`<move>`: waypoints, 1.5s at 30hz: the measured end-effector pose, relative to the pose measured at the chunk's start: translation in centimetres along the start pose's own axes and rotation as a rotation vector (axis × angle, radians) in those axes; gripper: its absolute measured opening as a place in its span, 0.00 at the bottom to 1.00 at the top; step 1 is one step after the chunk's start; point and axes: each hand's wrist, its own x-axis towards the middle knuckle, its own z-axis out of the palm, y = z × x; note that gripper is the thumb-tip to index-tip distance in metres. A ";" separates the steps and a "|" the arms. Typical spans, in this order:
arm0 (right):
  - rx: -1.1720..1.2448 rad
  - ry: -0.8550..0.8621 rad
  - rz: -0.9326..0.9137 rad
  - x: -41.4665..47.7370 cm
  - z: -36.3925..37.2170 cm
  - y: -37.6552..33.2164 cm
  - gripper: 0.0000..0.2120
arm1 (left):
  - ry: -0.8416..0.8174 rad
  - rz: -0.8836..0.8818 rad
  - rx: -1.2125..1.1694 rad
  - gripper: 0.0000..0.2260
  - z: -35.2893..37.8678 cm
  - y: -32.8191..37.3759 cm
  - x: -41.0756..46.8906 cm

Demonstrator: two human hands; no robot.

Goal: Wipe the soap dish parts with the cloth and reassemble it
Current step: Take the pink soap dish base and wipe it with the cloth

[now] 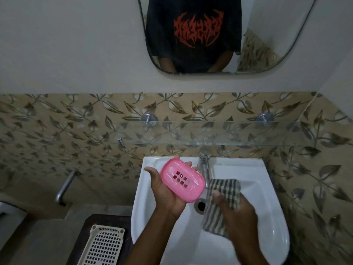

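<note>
A pink oval soap dish (182, 180) with several drain slots in its middle lies tilted in the palm of my left hand (165, 190), over the left half of the white sink (267, 190). My right hand (236, 213) grips a folded green-and-white striped cloth (222, 199) just right of the dish, a small gap between cloth and dish. The cloth hangs down over the basin near the drain hole (200, 205). Whether the dish is one part or two stacked parts is not visible.
A chrome tap (204, 165) stands behind the dish at the sink's back edge. A glass shelf (219, 132) runs along the tiled wall above. A beige perforated basket (104, 245) sits on a dark stand to the lower left. A mirror (267, 44) hangs above.
</note>
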 end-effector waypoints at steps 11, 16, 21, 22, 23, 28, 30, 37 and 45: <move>-0.651 -0.127 -0.743 1.8 3.3 -6.6 0.13 | 0.077 -0.235 0.140 0.40 2.6 -1.0 -0.2; -0.800 -0.294 -0.752 1.5 2.9 -6.6 0.15 | 0.098 -0.283 0.179 0.40 1.7 0.3 0.0; -0.748 -0.159 -0.705 1.9 2.9 -7.1 0.12 | 0.107 -0.310 0.207 0.39 2.1 -0.3 -0.2; -0.729 -0.174 -0.696 1.7 3.3 -7.2 0.12 | 0.113 -0.308 0.199 0.38 2.0 -0.3 -0.1; -0.726 -0.207 -0.683 1.4 3.5 -7.2 0.13 | 0.112 -0.312 0.196 0.38 1.9 -0.2 0.0; -0.886 -0.291 -0.681 1.7 2.5 -6.4 0.15 | 0.082 -0.374 0.196 0.42 1.7 0.4 0.2; -0.871 -0.214 -0.662 2.4 2.2 -6.5 0.13 | 0.070 -0.381 0.213 0.41 1.7 -0.1 0.1; -0.772 -0.312 -0.707 2.0 3.1 -7.0 0.11 | 0.078 -0.373 0.208 0.37 2.1 0.4 0.4; -0.741 -0.196 -0.690 2.9 3.1 -7.4 0.08 | 0.115 -0.391 0.252 0.34 2.0 -0.1 0.4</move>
